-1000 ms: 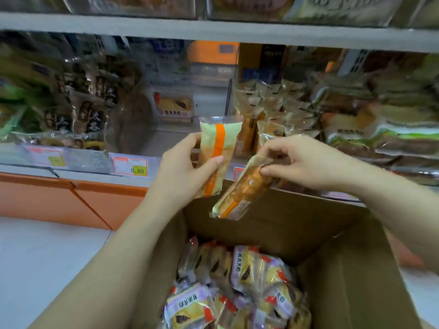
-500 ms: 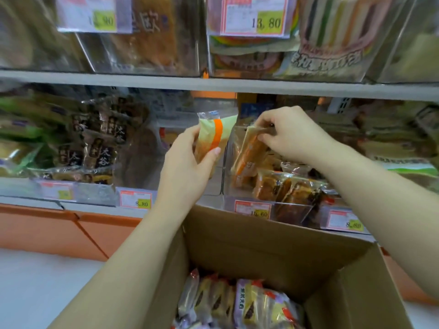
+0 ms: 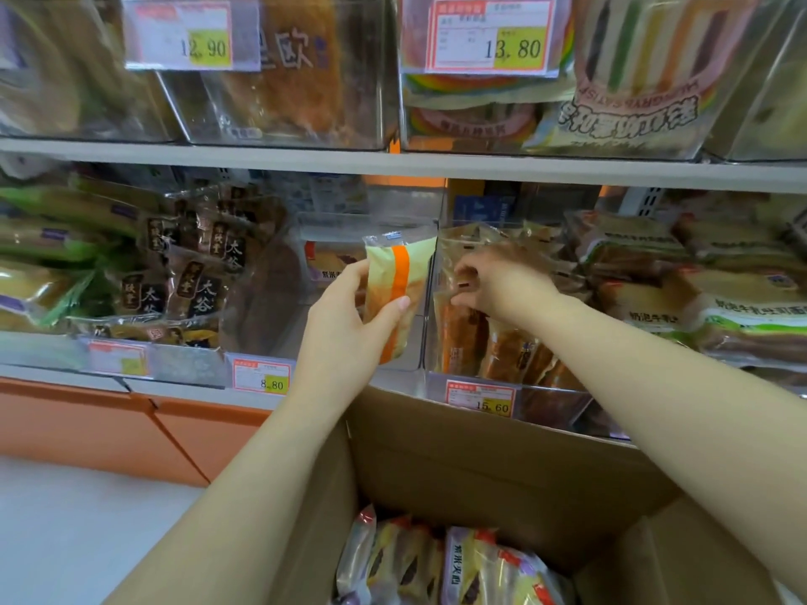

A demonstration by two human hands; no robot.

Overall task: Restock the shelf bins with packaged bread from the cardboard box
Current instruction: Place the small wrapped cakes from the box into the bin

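Lower than before, the right hand (image 3: 493,281) has sunk into the clear bin (image 3: 554,408), its curled fingers pinching the top of a brown pack (image 3: 460,338) that stands among others there. Below, the open box (image 3: 480,473) holds more packs (image 3: 463,565). The left hand (image 3: 345,325) grips a striped pack (image 3: 399,272) upright, just left of that bin.

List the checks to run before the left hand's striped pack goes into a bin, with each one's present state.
1. Left hand grips the orange-striped pack securely: ok.
2. Right hand clear of the 15.60 bin: not ok, it reaches inside.
3. Right hand free of the standing packs there: cannot tell.
4. Room in that bin for another pack: cannot tell.
5. Cardboard box holds more boxed packs: ok.
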